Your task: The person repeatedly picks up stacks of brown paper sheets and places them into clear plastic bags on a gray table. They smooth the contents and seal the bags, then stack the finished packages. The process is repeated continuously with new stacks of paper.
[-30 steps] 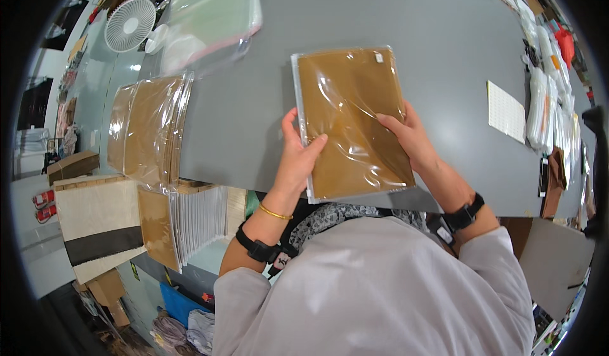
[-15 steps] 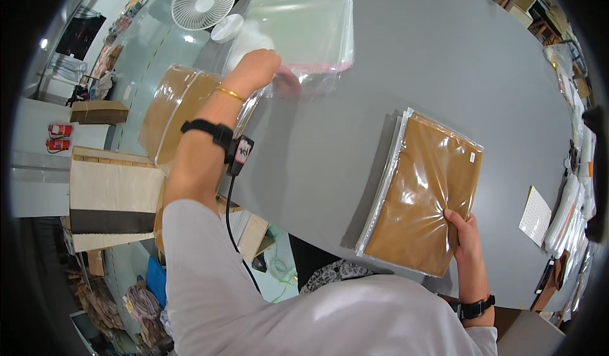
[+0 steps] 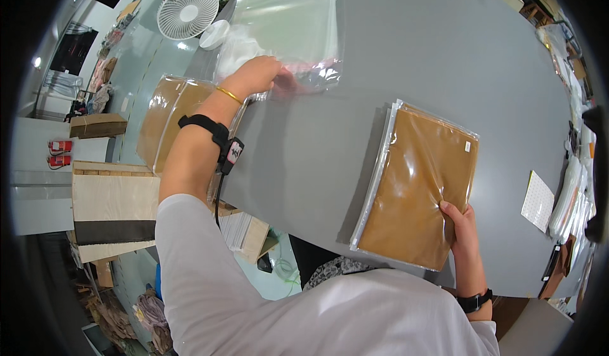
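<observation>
My left hand (image 3: pixel 257 75) is at the near edge of a pile of clear plastic bags (image 3: pixel 288 23) at the far left of the table. Its fingers are closed on a clear bag's pinkish edge, though the fingertips are partly hidden. In front of me, my right hand (image 3: pixel 464 228) grips the lower right side of a stack of brown packets in clear plastic (image 3: pixel 422 184). The thumb presses on top and creases the film, while the other fingers go underneath. A small white label (image 3: pixel 467 146) sits near the packet's upper right corner.
A white fan (image 3: pixel 188 12) stands beside the bags. More brown plastic-wrapped packets (image 3: pixel 177 112) lie left of my forearm. A wooden box (image 3: pixel 114 194) is at the left. Along the right edge of the grey table (image 3: pixel 507 102) are a white dotted sheet (image 3: pixel 538 200) and piled plastic packages (image 3: pixel 569 197).
My left hand has moved slightly nearer, and the clear bag's edge shifts with it. The right hand keeps its grip on the brown stack. The whole view has shifted a little.
</observation>
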A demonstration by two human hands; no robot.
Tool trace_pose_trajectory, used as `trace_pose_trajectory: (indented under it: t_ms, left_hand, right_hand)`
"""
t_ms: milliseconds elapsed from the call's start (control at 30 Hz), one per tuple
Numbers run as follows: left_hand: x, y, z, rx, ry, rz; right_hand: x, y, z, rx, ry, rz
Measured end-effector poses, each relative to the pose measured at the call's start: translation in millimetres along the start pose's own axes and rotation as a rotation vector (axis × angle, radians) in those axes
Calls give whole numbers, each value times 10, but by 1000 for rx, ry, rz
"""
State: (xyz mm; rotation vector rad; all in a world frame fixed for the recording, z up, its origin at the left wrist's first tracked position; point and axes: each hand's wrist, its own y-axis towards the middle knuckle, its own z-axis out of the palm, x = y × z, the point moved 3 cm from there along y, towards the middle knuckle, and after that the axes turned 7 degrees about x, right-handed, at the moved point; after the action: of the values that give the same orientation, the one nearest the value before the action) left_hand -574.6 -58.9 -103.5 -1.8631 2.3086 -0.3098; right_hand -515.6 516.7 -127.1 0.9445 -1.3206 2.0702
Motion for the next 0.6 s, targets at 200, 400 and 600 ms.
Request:
trace_pose_trajectory:
  t_ms: [200, 400, 600]
  left_hand:
    - [-229, -10, -357, -266, -32, -157]
    - [-1274, 418, -822, -444, -489, 70]
    - [-2534, 456, 16, -267, -534, 291]
  right_hand:
    - [10, -39, 41, 18, 0, -52]
    - [177, -199, -168, 21, 21, -246]
    - [677, -879, -532, 67, 147, -467]
